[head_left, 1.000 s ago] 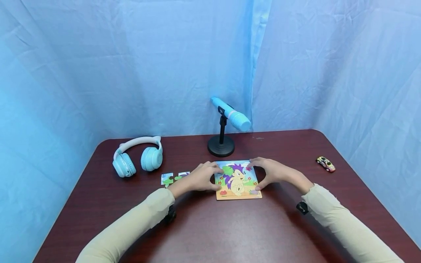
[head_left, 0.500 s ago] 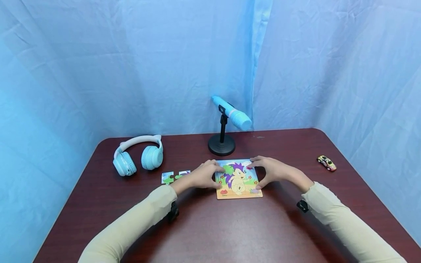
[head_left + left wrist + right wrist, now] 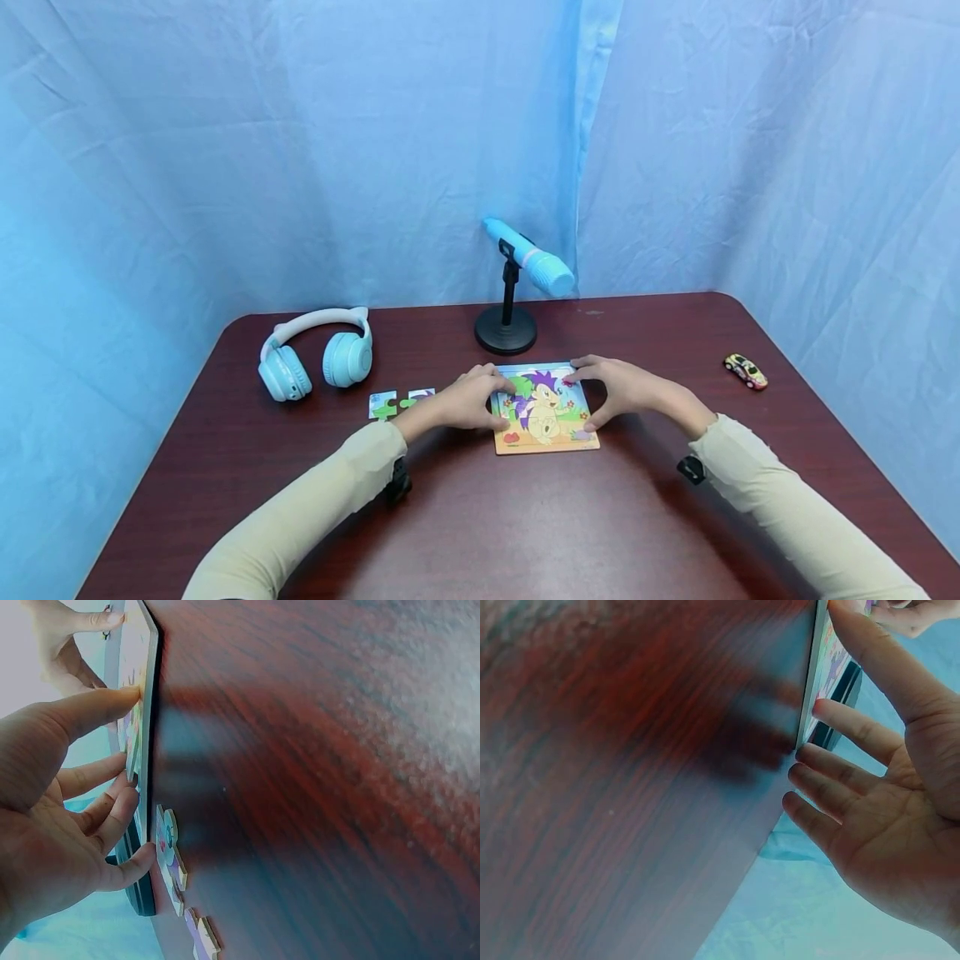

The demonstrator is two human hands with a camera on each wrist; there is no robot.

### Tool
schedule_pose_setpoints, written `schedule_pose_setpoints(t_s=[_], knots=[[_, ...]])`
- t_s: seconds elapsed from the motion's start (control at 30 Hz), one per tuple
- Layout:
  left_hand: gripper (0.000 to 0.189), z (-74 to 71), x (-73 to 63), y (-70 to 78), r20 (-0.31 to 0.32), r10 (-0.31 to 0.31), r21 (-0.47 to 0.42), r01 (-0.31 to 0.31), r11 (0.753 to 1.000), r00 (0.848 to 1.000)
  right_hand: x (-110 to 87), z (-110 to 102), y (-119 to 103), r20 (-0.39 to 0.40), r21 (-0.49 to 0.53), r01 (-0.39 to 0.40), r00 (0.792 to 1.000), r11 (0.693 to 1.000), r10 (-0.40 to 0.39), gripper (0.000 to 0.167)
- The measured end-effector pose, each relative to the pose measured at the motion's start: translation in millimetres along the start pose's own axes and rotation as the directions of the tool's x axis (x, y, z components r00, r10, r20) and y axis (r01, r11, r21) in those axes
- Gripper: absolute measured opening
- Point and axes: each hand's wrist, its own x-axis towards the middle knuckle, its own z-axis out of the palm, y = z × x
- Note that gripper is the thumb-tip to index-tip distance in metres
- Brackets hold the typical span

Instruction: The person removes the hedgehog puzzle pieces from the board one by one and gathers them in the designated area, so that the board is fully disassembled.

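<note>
In the head view, a square hedgehog jigsaw puzzle [image 3: 546, 417] lies in its frame on the table. My left hand [image 3: 468, 402] is at its left side, the thumb [image 3: 112, 705] and index finger spread across a puzzle piece [image 3: 133, 746]. That piece looks slightly tilted above the board in the left wrist view. At the right side, my right hand [image 3: 626, 392] rests its thumb and index fingertip on the puzzle, its fingers [image 3: 859, 731] fairly straight. Left of the left hand lie loose puzzle pieces [image 3: 382, 404], partly hidden by the forearm.
Blue headphones [image 3: 347, 360] lie at the back left of the brown table [image 3: 540, 525]. Behind the puzzle a blue microphone [image 3: 528, 258] stands on a black stand [image 3: 506, 331]. A toy car [image 3: 745, 372] is near the right edge. Blue curtains [image 3: 405, 150] surround the table.
Both hands keep nearly the same place on the puzzle. The head view has shifted very slightly.
</note>
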Motion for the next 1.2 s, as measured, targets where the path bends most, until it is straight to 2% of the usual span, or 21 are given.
schedule_pose_setpoints(t_s=[0.2, 0.37, 0.47, 0.87, 1.2], knots=[[0.052, -0.8, -0.3, 0.6, 0.004, -0.004, 0.012, 0.004, 1.000, 1.000, -1.8, 1.5, -5.0, -0.003, -0.002, 0.053, 0.999, 0.999, -0.053, 0.078], [0.052, -1.4, 1.0, 1.0, 0.004, -0.018, 0.013, 0.018, 1.000, 1.000, -2.5, 2.3, -16.7, 0.065, 0.004, 0.131, 0.989, 0.991, -0.131, 0.068], [0.052, -2.0, 2.1, 2.0, 0.005, -0.021, 0.016, 0.021, 1.000, 1.000, -2.9, 1.8, -20.7, 0.103, 0.002, 0.150, 0.983, 0.989, -0.150, 0.064], [0.051, -1.2, 6.1, 2.7, 0.000, -0.032, 0.024, 0.032, 0.999, 0.999, -1.7, 6.5, -20.5, 0.107, 0.006, 0.131, 0.986, 0.991, -0.131, 0.065], [0.043, -2.0, 6.8, 3.2, -0.040, 0.008, 0.079, -0.004, 0.997, 0.999, 0.0, 5.8, -22.4, 0.124, 0.012, 0.117, 0.985, 0.993, -0.117, 0.063]])
